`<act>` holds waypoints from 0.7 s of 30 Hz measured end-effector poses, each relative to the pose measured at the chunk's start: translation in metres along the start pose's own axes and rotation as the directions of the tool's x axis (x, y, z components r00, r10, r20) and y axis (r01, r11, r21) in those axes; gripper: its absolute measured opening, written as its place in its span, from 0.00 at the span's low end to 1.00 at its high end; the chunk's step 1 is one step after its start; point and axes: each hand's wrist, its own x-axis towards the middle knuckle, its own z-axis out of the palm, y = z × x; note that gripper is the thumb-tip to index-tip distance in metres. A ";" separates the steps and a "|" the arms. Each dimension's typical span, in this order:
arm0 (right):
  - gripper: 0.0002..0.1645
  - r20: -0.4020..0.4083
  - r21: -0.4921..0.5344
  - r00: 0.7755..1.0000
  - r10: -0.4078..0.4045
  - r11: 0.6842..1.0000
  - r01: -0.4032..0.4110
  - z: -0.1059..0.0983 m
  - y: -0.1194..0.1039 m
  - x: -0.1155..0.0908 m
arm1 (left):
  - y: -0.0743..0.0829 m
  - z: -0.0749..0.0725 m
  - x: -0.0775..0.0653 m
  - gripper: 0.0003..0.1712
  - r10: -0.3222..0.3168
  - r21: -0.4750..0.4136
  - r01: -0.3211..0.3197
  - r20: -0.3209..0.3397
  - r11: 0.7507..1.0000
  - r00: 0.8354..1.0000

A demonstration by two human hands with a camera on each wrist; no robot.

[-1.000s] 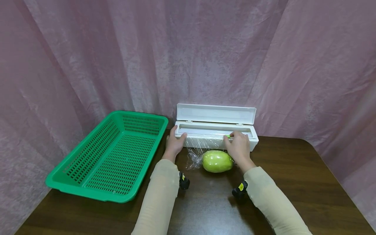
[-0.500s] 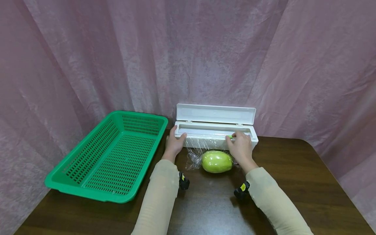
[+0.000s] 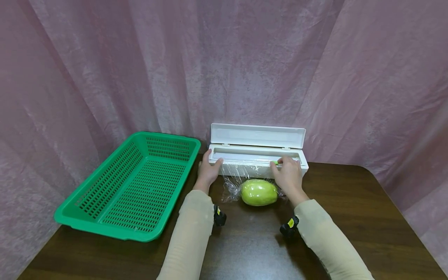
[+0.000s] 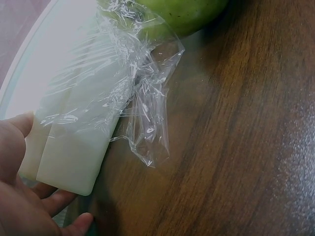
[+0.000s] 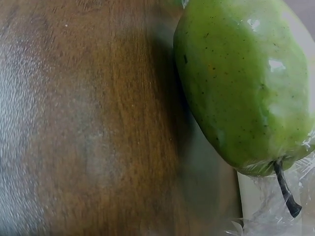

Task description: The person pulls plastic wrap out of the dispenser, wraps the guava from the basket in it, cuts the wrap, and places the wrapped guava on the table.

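Observation:
A white cling film dispenser box (image 3: 259,170) stands at the back of the table, its lid (image 3: 258,135) raised. My left hand (image 3: 208,174) grips its left end; in the left wrist view the thumb lies on the box and fingers reach round its end. With thumb and fingers my right hand (image 3: 288,177) pinches a small green slide cutter (image 3: 274,162) on the box's front edge. Clear cling film (image 4: 118,88) hangs over the front, crumpled at its left corner. Just before the box lies an oblong green fruit (image 3: 259,192) wrapped in film; its dark stem (image 5: 285,189) shows in the right wrist view.
To the left stands a green plastic basket (image 3: 154,229) with slotted walls. All of this is on a dark brown wooden table (image 3: 350,210). A pink curtain (image 3: 259,58) hangs close behind the box and basket.
My right hand has slid a little to the right along the box edge, and the green slide cutter has moved with it. My left hand keeps its place on the box.

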 end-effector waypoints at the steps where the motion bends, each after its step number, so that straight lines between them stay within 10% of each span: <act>1: 0.21 -0.005 0.000 1.000 -0.002 1.000 0.002 0.000 0.000 0.000 | 0.000 0.000 0.000 0.37 -0.002 -0.001 0.002 0.001 1.000 1.000; 21: 0.20 -0.001 -0.006 0.999 0.037 0.999 -0.037 -0.008 0.009 0.001 | 0.000 -0.001 0.001 0.37 -0.006 0.017 0.007 -0.003 1.000 1.000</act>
